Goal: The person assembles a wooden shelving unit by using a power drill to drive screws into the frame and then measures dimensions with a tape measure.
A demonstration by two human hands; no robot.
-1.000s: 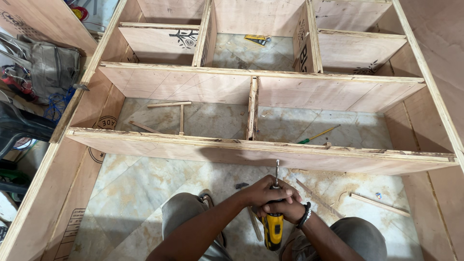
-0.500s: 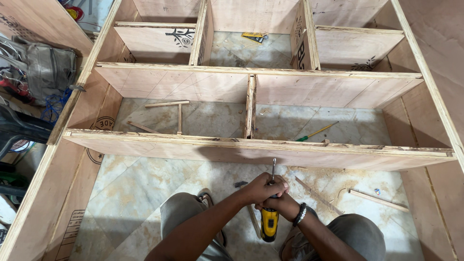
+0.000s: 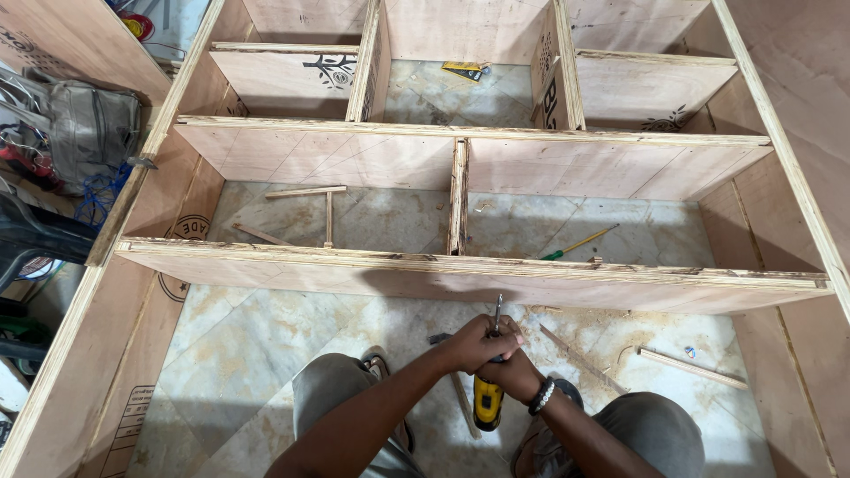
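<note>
Holding a yellow drill [image 3: 487, 400] near the knees, the left hand [image 3: 476, 341] wraps tight round its top, by the thin bit [image 3: 498, 312] that points up. The right hand [image 3: 511, 372] grips the body just under it. It looks like the bit is being fitted or tightened. Next, the hands likely need a firm twist, keeping the bit straight. Just past the hands runs a long plywood board [image 3: 469, 274] of the big wooden frame. Farther off, a green screwdriver [image 3: 580, 242] lies on the stone floor [image 3: 390, 217].
</note>
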